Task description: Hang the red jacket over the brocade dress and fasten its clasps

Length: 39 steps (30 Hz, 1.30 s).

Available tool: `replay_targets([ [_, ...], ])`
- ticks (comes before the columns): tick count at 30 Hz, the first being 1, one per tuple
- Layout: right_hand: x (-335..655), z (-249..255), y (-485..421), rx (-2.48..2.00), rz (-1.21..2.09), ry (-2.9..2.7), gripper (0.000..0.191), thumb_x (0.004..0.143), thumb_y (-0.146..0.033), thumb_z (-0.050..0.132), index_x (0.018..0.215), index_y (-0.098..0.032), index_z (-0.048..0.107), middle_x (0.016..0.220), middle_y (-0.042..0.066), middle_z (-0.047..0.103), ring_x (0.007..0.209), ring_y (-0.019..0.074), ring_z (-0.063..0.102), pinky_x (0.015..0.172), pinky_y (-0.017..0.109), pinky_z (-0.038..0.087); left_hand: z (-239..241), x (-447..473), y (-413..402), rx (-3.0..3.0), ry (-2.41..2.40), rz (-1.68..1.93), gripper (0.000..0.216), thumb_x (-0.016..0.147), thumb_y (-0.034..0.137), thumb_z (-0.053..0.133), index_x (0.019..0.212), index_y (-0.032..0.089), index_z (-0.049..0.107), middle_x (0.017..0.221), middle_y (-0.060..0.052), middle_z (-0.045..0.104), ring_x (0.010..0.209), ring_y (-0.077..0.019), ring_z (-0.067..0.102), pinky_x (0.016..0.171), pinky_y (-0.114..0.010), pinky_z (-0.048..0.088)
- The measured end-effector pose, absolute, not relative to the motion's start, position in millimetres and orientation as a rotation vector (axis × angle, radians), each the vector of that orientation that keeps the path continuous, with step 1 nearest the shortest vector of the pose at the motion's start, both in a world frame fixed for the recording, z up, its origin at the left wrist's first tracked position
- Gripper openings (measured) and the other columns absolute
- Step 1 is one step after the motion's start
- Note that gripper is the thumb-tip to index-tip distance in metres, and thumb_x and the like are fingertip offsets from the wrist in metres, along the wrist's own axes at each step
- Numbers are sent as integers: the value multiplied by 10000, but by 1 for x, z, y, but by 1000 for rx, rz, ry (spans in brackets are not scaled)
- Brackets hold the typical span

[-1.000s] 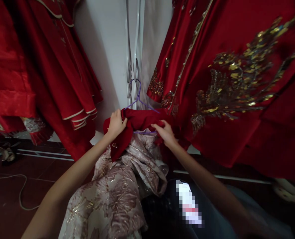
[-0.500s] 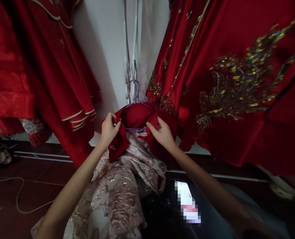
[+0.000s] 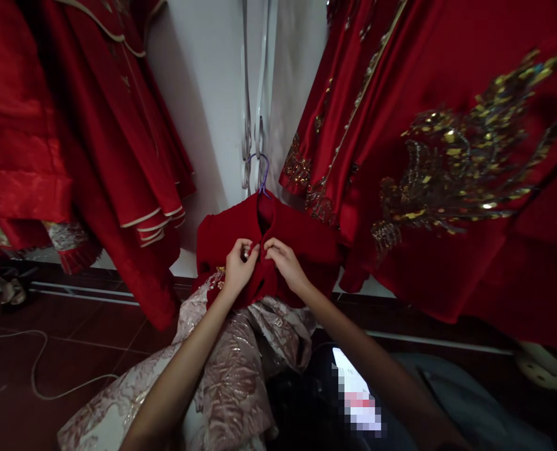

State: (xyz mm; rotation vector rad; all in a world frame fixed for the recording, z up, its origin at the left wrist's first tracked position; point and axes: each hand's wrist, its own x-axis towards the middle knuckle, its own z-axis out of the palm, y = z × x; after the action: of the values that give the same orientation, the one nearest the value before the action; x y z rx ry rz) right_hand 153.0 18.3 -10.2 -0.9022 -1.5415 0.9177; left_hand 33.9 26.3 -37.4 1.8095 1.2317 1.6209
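Observation:
A small dark red jacket point(image 3: 301, 241) hangs spread on a purple wire hanger point(image 3: 262, 172), whose hook shows above the collar. My left hand point(image 3: 239, 266) pinches the left front edge of the jacket, with a small shiny button at its fingertips. My right hand point(image 3: 282, 262) pinches the right front edge. The two hands meet at the middle of the jacket's chest. Below the jacket lies a pale pink and gold brocade garment point(image 3: 231, 369), draped over my lap.
Red satin garments point(image 3: 94, 125) hang at the left. A red robe with gold embroidery point(image 3: 447, 156) hangs at the right. A white wall panel with metal strips point(image 3: 254, 94) stands behind. A white cord point(image 3: 38, 369) lies on the dark red floor. Shoes point(image 3: 12, 291) sit at the far left.
The jacket has been spread over the hanger's shoulders. Both hands moved from its outer edges inward and now meet at the front opening.

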Motion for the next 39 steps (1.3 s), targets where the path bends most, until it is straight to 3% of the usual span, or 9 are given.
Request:
replay_targets([
  [4,159,-12,15,-853,1038,-1432,151,675,-269,549,814,-220,515,775,-22,531,719,126,527,635,226,422,-43,32,22,1732,1084,1698,220,760,209,545,964,211,461,920,-38,563,840,-132,565,784,-272,455],
  [10,167,-26,13,-741,1066,-1424,259,697,-250,575,953,-213,559,906,16,578,809,125,561,730,249,464,-48,32,14,1275,834,1777,480,639,202,700,1035,200,428,826,-1,591,685,-71,590,671,-202,471],
  [14,166,-35,15,-722,946,-1492,259,713,-270,626,958,-219,559,941,21,591,815,119,563,754,254,478,-53,29,13,1203,799,1713,366,615,215,728,899,156,507,837,-39,646,754,-103,630,751,-245,496],
  [18,166,-36,15,-757,887,-1557,255,747,-305,620,981,-217,569,970,35,609,833,124,578,739,252,501,-53,26,12,1341,919,1685,196,663,234,682,798,135,580,748,-23,645,691,-102,626,696,-230,511],
  [22,168,-34,13,-777,814,-1598,257,756,-320,620,983,-204,593,989,47,625,829,128,593,715,254,521,-47,24,9,1594,1057,1661,121,714,227,628,802,147,612,782,-27,664,715,-113,640,679,-229,528],
  [32,164,-26,-5,-825,486,-1526,206,805,-310,581,957,-204,670,956,53,629,820,141,628,715,273,568,-19,16,-3,2114,1133,1468,179,782,252,571,926,171,641,914,-45,688,759,-128,660,719,-252,551],
  [39,164,-24,-5,-837,507,-1510,236,785,-343,611,961,-211,698,949,54,644,834,155,630,694,272,586,-7,9,6,2318,1174,1221,177,811,257,529,910,171,648,880,-38,695,732,-130,657,705,-238,529],
])
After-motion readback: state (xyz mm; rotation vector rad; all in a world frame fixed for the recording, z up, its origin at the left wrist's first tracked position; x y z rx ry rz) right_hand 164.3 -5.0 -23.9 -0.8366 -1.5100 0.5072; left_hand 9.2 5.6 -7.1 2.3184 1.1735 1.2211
